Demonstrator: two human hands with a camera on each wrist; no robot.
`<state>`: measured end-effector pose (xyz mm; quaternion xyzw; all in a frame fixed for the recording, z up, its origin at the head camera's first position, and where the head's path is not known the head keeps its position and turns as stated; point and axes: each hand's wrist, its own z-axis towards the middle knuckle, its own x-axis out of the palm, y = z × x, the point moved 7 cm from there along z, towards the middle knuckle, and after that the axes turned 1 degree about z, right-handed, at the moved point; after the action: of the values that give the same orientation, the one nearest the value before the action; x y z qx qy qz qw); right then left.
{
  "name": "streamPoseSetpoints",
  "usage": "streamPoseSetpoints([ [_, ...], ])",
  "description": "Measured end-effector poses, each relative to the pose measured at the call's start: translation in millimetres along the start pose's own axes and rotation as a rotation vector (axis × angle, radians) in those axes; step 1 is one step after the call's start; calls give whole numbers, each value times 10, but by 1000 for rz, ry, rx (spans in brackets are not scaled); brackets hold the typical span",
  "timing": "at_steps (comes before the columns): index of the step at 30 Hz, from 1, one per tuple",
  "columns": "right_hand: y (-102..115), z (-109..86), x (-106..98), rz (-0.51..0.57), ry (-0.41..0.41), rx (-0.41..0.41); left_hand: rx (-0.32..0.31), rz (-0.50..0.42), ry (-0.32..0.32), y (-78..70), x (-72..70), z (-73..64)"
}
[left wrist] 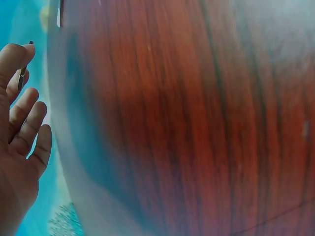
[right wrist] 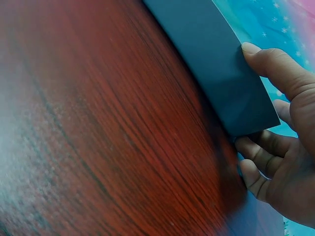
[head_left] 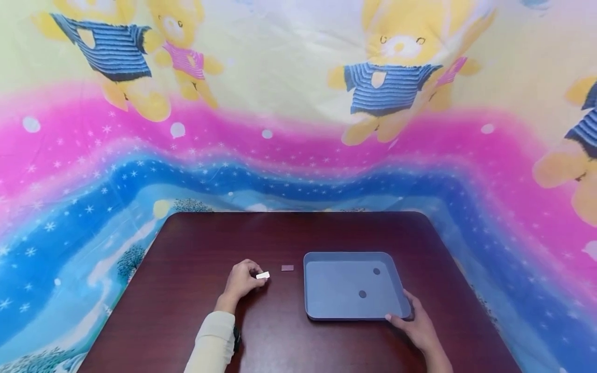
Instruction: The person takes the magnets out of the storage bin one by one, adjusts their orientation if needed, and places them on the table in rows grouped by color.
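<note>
Between its thumb and fingers my left hand pinches a small flat white rectangular piece over the table. Edge-on in the left wrist view, that piece looks thin and dark, and the other fingers are loosely bent. Just right of it lies a second small flat rectangle, pinkish and shiny. My right hand grips the near right corner of a shallow blue-grey tray. In the right wrist view the thumb lies on the tray's rim, with other fingers against its lower corner.
Two dark round spots or discs show on the tray's floor; which they are I cannot tell. A dark red-brown wooden table with rounded far corners bears everything. Behind and beside it hangs a bright bear-print cloth.
</note>
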<state>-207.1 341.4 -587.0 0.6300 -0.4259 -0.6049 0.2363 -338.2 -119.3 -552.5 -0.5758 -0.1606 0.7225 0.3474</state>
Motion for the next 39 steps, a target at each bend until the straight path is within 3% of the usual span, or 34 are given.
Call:
streamPoseSetpoints([
  [10,12,2,39,21,-7,-10,-166,77,23,395,-62,22],
  [14,18,3,29,25,-14,-23,-196,111,38,492,-43,42],
  [27,26,-23,18,-9,-39,-38,-117,183,112,470,-15,120],
  [39,-3,-9,13,13,-20,-18,-169,137,170,425,-81,138],
])
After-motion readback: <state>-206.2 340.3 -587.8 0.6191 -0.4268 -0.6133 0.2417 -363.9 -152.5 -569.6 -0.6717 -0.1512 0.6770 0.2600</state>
